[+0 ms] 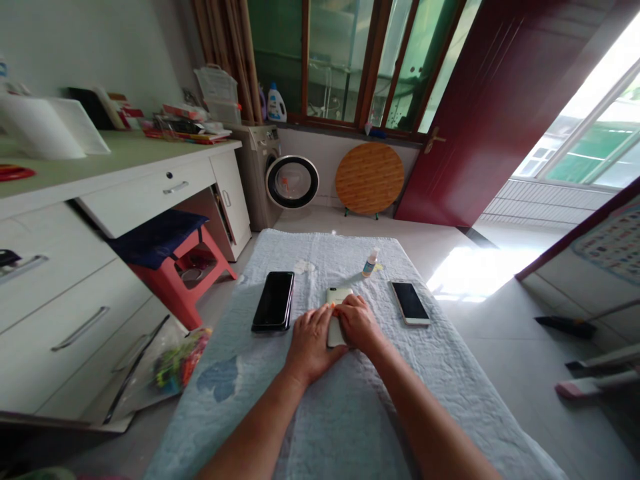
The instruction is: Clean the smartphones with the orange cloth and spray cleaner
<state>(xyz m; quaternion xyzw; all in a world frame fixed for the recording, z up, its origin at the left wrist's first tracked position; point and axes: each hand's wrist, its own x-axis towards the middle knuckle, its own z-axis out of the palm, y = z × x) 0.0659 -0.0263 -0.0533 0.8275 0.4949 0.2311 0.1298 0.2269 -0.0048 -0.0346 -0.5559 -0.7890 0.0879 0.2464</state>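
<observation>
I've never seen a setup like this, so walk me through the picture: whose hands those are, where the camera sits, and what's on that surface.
There is no machine here, just a person's two bare hands. The single picture comes from a camera worn on that person's head, looking forward and down, so the forearms enter from the bottom. The surface is covered by a pale blue, textured cloth. The left hand and right hand are on a pale, flat rectangular phone, its back facing up; how firm their grip is, I cannot tell. To the left lies a glossy black rectangular phone; to the right, a white-framed phone with a dark screen. Beyond the hands stands a small spray bottle with a white top.
</observation>
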